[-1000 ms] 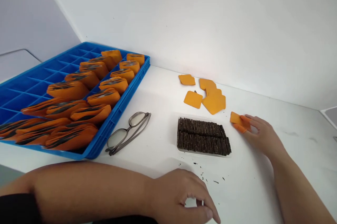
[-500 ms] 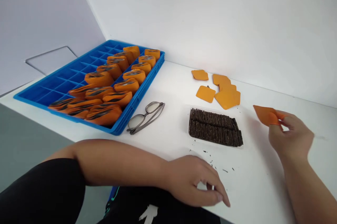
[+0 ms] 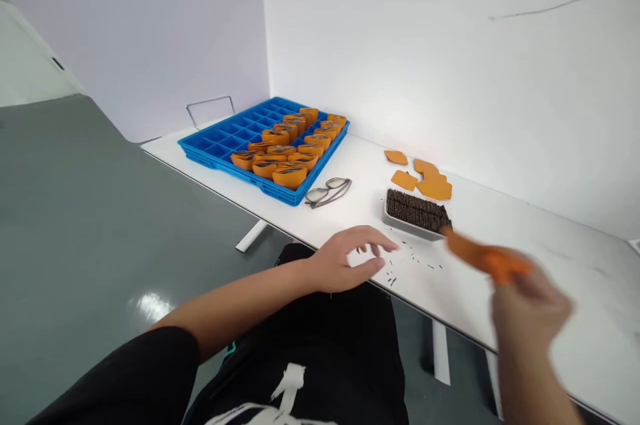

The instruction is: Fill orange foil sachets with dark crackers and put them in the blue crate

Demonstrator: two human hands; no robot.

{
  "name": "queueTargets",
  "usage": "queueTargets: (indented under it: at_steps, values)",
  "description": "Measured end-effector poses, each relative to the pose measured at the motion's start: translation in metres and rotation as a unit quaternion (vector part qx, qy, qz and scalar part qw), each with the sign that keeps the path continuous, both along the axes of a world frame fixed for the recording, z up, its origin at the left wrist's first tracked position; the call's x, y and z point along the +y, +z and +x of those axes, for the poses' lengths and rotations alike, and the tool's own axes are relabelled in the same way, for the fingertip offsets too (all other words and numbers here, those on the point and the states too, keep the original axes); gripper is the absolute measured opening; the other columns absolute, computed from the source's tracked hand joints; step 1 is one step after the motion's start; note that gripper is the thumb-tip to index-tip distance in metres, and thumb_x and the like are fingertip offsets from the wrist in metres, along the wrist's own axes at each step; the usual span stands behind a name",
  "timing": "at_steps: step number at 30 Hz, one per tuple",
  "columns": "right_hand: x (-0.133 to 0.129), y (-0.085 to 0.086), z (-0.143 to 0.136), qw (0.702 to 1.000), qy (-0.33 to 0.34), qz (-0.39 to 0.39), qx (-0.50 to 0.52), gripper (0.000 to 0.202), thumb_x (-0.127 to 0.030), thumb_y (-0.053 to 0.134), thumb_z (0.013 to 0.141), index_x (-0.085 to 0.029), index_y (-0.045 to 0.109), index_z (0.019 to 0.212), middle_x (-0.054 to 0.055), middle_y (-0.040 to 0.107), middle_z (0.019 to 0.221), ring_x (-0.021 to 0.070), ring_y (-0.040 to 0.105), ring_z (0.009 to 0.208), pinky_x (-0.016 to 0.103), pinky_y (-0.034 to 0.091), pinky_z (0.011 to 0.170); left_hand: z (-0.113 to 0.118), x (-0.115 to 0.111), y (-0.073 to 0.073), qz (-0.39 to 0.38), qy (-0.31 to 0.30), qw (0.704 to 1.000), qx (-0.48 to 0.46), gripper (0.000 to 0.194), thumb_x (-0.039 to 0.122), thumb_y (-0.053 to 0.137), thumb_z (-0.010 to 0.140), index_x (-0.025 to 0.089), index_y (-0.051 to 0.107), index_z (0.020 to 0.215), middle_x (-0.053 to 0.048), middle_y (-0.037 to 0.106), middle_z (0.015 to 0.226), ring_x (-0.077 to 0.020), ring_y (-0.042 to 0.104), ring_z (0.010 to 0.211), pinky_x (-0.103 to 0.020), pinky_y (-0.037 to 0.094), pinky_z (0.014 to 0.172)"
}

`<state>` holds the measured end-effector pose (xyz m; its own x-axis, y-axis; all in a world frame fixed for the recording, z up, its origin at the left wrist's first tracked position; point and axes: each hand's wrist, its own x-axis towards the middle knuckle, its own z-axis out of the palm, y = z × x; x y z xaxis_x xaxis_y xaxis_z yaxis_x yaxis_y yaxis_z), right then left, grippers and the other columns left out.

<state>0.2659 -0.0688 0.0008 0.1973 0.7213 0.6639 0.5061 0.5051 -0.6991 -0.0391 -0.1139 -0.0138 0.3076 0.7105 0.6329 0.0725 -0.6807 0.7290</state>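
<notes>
My right hand (image 3: 533,295), smeared by motion, pinches a flat orange piece (image 3: 465,252) that looks like thin card or leather; orange also shows at its fingertips. That piece hangs over the table just right of a white tray (image 3: 413,228) packed with rows of thin dark strips (image 3: 417,210). Over the table's front edge, my left hand (image 3: 350,258) is bare, its fingers spread and holding nothing. Behind the white tray lie several loose orange pieces (image 3: 434,188), some overlapping.
A blue compartment tray (image 3: 215,162) at the back left holds several folded orange pieces (image 3: 290,175) with dark edges inside. Folded eyeglasses (image 3: 327,193) lie beside it. Dark crumbs (image 3: 393,280) dot the white table (image 3: 505,232). A wall (image 3: 450,78) stands behind.
The view has pulled back and tilted, so the table looks farther off. My right hand has brought the orange piece left, nearer the white tray. My left hand's fingers have spread.
</notes>
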Motion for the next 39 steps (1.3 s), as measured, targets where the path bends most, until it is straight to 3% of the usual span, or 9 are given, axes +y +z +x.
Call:
queueTargets:
  at_steps: [2, 4, 7, 10, 14, 22, 26, 31, 39]
  values:
    - [-0.057, -0.010, -0.055, 0.983, 0.183, -0.012, -0.031, 0.021, -0.044, 0.086, 0.080, -0.024, 0.081, 0.079, 0.010, 0.074, 0.086, 0.0289, 0.069, 0.086, 0.045, 0.057, 0.079, -0.017, -0.046, -0.005, -0.042, 0.065, 0.996, -0.034, 0.044, 0.035, 0.064, 0.101, 0.018, 0.058, 0.140, -0.014, 0.071, 0.120, -0.0196, 0.067, 0.099, -0.033, 0.054, 0.090]
    - [-0.102, -0.020, -0.108, 0.931, 0.364, -0.032, 0.006, 0.007, -0.032, 0.079, 0.091, -0.026, 0.081, 0.093, 0.008, 0.075, 0.092, 0.0265, 0.069, 0.095, 0.043, 0.056, 0.087, -0.029, -0.092, -0.015, -0.074, 0.054, 0.996, -0.024, 0.062, 0.050, 0.078, 0.090, 0.019, 0.061, 0.141, -0.014, 0.072, 0.122, -0.0220, 0.069, 0.100, -0.033, 0.057, 0.089]
    - [-0.143, -0.031, -0.159, 0.895, 0.440, -0.076, 0.016, 0.028, -0.045, 0.062, 0.104, -0.023, 0.074, 0.092, 0.005, 0.070, 0.085, 0.0186, 0.064, 0.076, 0.031, 0.054, 0.067, -0.038, -0.149, -0.036, -0.117, 0.091, 0.988, -0.036, 0.053, 0.054, 0.067, 0.098, 0.018, 0.065, 0.136, -0.014, 0.073, 0.125, -0.0239, 0.072, 0.108, -0.034, 0.059, 0.094]
    - [-0.162, -0.041, -0.172, 0.878, 0.464, -0.119, 0.001, 0.032, -0.041, 0.055, 0.108, -0.020, 0.072, 0.092, 0.005, 0.066, 0.086, 0.0160, 0.062, 0.075, 0.027, 0.051, 0.067, -0.036, -0.180, -0.053, -0.136, 0.179, 0.971, -0.075, 0.038, 0.045, 0.053, 0.108, 0.015, 0.070, 0.124, -0.012, 0.076, 0.116, -0.0214, 0.073, 0.106, -0.032, 0.058, 0.095]
    - [-0.172, -0.056, -0.158, 0.865, 0.478, -0.149, -0.017, 0.036, -0.042, 0.055, 0.108, -0.018, 0.071, 0.087, 0.003, 0.062, 0.082, 0.0146, 0.057, 0.075, 0.026, 0.047, 0.068, -0.027, -0.185, -0.058, -0.123, 0.239, 0.959, -0.093, 0.037, 0.045, 0.056, 0.106, 0.014, 0.075, 0.102, -0.009, 0.077, 0.093, -0.0180, 0.072, 0.084, -0.028, 0.059, 0.080]
    - [-0.173, -0.077, -0.144, 0.828, 0.511, -0.232, -0.009, 0.032, -0.047, 0.080, 0.093, -0.016, 0.073, 0.089, 0.003, 0.069, 0.082, 0.0134, 0.058, 0.071, 0.025, 0.046, 0.066, -0.024, -0.178, -0.059, -0.076, 0.238, 0.967, -0.044, 0.041, 0.044, 0.045, 0.109, 0.016, 0.074, 0.110, -0.010, 0.075, 0.103, -0.0194, 0.070, 0.098, -0.035, 0.054, 0.096]
    - [-0.166, -0.092, -0.147, 0.830, 0.491, -0.260, 0.052, 0.032, -0.046, 0.071, 0.102, -0.014, 0.067, 0.099, -0.004, 0.057, 0.071, 0.0074, 0.047, 0.055, 0.020, 0.041, 0.053, -0.032, -0.180, -0.061, -0.090, 0.229, 0.969, -0.018, 0.039, 0.044, 0.046, 0.109, 0.013, 0.071, 0.107, -0.009, 0.072, 0.099, -0.0185, 0.067, 0.093, -0.035, 0.053, 0.088]
    - [-0.156, -0.113, -0.146, 0.806, 0.509, -0.271, 0.136, 0.042, -0.054, 0.058, 0.107, -0.014, 0.062, 0.095, -0.005, 0.052, 0.070, 0.0075, 0.047, 0.053, 0.022, 0.050, 0.057, -0.032, -0.177, -0.067, -0.114, 0.224, 0.968, -0.002, 0.034, 0.045, 0.062, 0.103, 0.013, 0.071, 0.095, -0.002, 0.067, 0.081, -0.0146, 0.061, 0.074, -0.029, 0.050, 0.073]
    - [-0.163, -0.101, -0.140, 0.773, 0.559, -0.287, 0.090, 0.038, -0.049, 0.065, 0.105, -0.014, 0.064, 0.091, -0.005, 0.055, 0.070, 0.0091, 0.053, 0.058, 0.024, 0.052, 0.061, -0.031, -0.173, -0.085, -0.072, 0.302, 0.945, -0.100, 0.042, 0.053, 0.054, 0.106, 0.013, 0.067, 0.098, -0.005, 0.066, 0.090, -0.0158, 0.063, 0.083, -0.033, 0.055, 0.081]
